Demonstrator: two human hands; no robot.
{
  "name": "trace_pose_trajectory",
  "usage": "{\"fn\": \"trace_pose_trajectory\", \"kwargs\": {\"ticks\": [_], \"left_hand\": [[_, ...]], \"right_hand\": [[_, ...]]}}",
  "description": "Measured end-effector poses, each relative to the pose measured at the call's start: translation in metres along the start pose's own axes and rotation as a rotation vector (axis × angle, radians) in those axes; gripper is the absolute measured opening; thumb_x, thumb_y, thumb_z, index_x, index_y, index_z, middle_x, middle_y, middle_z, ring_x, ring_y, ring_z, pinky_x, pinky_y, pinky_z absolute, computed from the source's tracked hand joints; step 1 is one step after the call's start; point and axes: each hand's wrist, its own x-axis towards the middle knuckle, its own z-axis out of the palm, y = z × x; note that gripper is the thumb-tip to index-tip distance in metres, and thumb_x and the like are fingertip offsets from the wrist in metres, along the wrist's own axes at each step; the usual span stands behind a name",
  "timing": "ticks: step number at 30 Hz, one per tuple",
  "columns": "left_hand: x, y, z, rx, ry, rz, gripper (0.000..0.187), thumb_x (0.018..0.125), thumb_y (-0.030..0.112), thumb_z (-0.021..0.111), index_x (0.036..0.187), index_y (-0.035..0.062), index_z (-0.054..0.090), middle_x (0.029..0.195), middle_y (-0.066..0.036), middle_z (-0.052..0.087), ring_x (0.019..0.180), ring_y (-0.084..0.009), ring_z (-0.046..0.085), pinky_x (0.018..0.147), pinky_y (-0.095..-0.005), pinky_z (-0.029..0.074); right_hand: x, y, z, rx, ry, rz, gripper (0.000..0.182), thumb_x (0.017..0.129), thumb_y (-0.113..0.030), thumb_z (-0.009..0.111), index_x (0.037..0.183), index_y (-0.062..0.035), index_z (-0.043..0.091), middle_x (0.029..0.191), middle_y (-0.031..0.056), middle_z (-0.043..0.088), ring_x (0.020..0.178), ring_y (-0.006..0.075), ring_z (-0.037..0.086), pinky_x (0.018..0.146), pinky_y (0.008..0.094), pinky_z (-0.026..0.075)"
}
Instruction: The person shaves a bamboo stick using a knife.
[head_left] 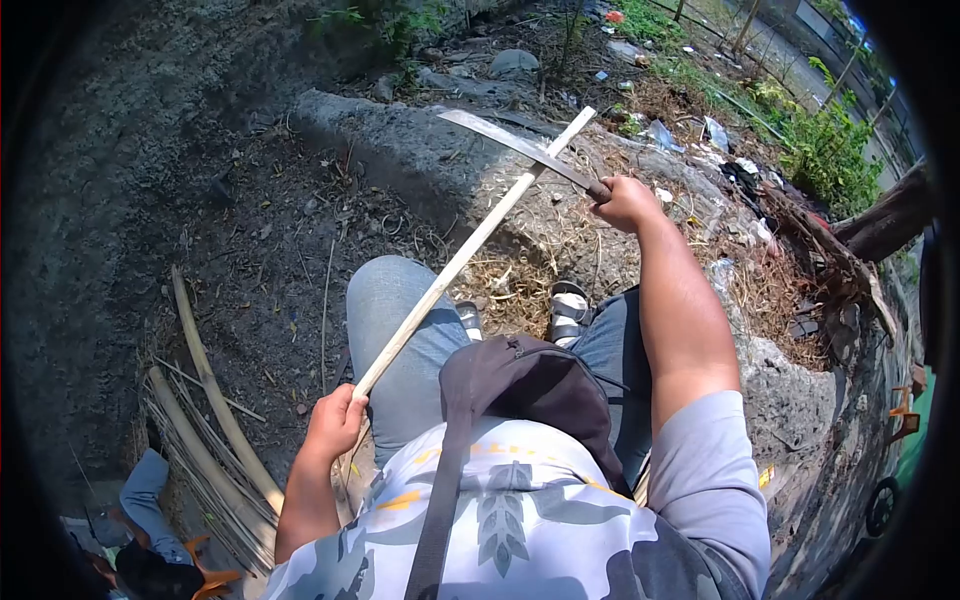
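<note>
My left hand (333,422) is closed round the near end of a long, pale, peeled wooden stick (450,268). The stick slants up and away to the right, passing over my left knee. In my right hand (630,205) is the dark handle of a machete (510,139), its blade pointing to the upper left. The blade crosses the stick near the stick's far end and looks to be touching it. My fingers partly hide the handle.
A long stone ledge (390,140) runs in front of me, with wood shavings (510,283) between my feet. Bamboo poles (215,385) lie at left. Another person's leg (150,500) shows at lower left. A log (890,215) and litter are at right.
</note>
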Motion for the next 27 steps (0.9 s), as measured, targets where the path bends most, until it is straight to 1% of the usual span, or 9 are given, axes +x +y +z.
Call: {"fn": "trace_pose_trajectory", "kwargs": {"ticks": [7, 11, 12, 17, 18, 20, 21, 22, 27], "left_hand": [[0.005, 0.003, -0.004, -0.039, -0.057, -0.025, 0.023, 0.102, 0.023, 0.063, 0.094, 0.0011, 0.065, 0.068, -0.013, 0.061, 0.061, -0.0227, 0.058, 0.059, -0.0386, 0.046], [0.007, -0.001, 0.002, -0.060, -0.051, -0.009, 0.023, 0.103, 0.023, 0.062, 0.094, 0.0012, 0.064, 0.067, -0.012, 0.060, 0.061, -0.0213, 0.057, 0.059, -0.0382, 0.046], [0.008, -0.006, 0.005, -0.075, -0.048, -0.004, 0.023, 0.103, 0.023, 0.062, 0.094, 0.0012, 0.064, 0.067, -0.012, 0.059, 0.060, -0.0212, 0.056, 0.058, -0.0382, 0.045], [0.008, -0.015, 0.009, -0.093, -0.026, 0.016, 0.023, 0.102, 0.023, 0.063, 0.093, 0.0013, 0.064, 0.067, -0.011, 0.059, 0.060, -0.0209, 0.057, 0.058, -0.0377, 0.045], [0.007, -0.011, 0.009, -0.094, -0.026, 0.011, 0.024, 0.102, 0.023, 0.063, 0.093, 0.0013, 0.064, 0.067, -0.011, 0.059, 0.060, -0.0210, 0.057, 0.058, -0.0376, 0.045], [0.011, -0.008, 0.014, -0.047, 0.012, 0.076, 0.024, 0.102, 0.023, 0.063, 0.093, 0.0014, 0.064, 0.067, -0.011, 0.059, 0.060, -0.0202, 0.056, 0.058, -0.0373, 0.045], [0.013, -0.007, 0.014, -0.024, 0.039, 0.109, 0.024, 0.102, 0.023, 0.063, 0.092, 0.0014, 0.064, 0.067, -0.011, 0.059, 0.059, -0.0199, 0.056, 0.058, -0.0372, 0.045], [0.014, -0.006, 0.011, -0.035, 0.018, 0.091, 0.024, 0.103, 0.023, 0.063, 0.093, 0.0014, 0.063, 0.067, -0.011, 0.059, 0.059, -0.0200, 0.056, 0.058, -0.0372, 0.045], [0.013, -0.007, 0.007, -0.088, -0.045, 0.032, 0.025, 0.104, 0.024, 0.062, 0.093, 0.0015, 0.063, 0.066, -0.012, 0.059, 0.059, -0.0212, 0.055, 0.058, -0.0373, 0.045]], "right_hand": [[-0.010, -0.005, -0.009, -0.034, 0.052, -0.045, 0.032, 0.086, -0.040, 0.077, 0.111, -0.0199, 0.076, 0.111, 0.0127, 0.076, 0.107, 0.0336, 0.072, 0.092, 0.0471, 0.057], [-0.022, -0.024, -0.013, 0.022, 0.011, -0.192, 0.030, 0.085, -0.037, 0.078, 0.107, -0.0178, 0.076, 0.103, 0.0136, 0.076, 0.101, 0.0349, 0.072, 0.089, 0.0475, 0.057], [-0.024, -0.027, -0.011, -0.038, 0.102, -0.345, 0.025, 0.084, -0.034, 0.080, 0.100, -0.0155, 0.075, 0.091, 0.0136, 0.075, 0.090, 0.0369, 0.072, 0.079, 0.0495, 0.056], [-0.026, -0.030, -0.017, -0.143, 0.179, -0.414, 0.025, 0.081, -0.034, 0.081, 0.092, -0.0135, 0.072, 0.088, 0.0154, 0.073, 0.088, 0.0389, 0.070, 0.076, 0.0505, 0.055], [-0.016, -0.014, -0.010, -0.049, 0.191, -0.375, 0.027, 0.082, -0.034, 0.082, 0.089, -0.0105, 0.070, 0.083, 0.0125, 0.073, 0.080, 0.0337, 0.071, 0.072, 0.0467, 0.054], [0.008, 0.015, 0.000, 0.273, -0.123, -0.172, 0.029, 0.083, -0.033, 0.083, 0.088, -0.0084, 0.068, 0.079, 0.0076, 0.071, 0.075, 0.0240, 0.067, 0.071, 0.0416, 0.051], [0.005, 0.013, 0.001, 0.270, -0.179, -0.158, 0.030, 0.083, -0.032, 0.084, 0.088, -0.0076, 0.068, 0.078, 0.0035, 0.067, 0.074, 0.0171, 0.060, 0.071, 0.0378, 0.049], [0.004, 0.013, 0.000, 0.191, -0.187, -0.158, 0.031, 0.082, -0.035, 0.084, 0.104, -0.0140, 0.076, 0.095, 0.0111, 0.076, 0.089, 0.0254, 0.072, 0.083, 0.0426, 0.054], [-0.019, -0.010, -0.016, -0.030, 0.050, -0.145, 0.029, 0.083, -0.036, 0.080, 0.105, -0.0165, 0.077, 0.103, 0.0148, 0.076, 0.099, 0.0356, 0.072, 0.088, 0.0488, 0.056]]}}
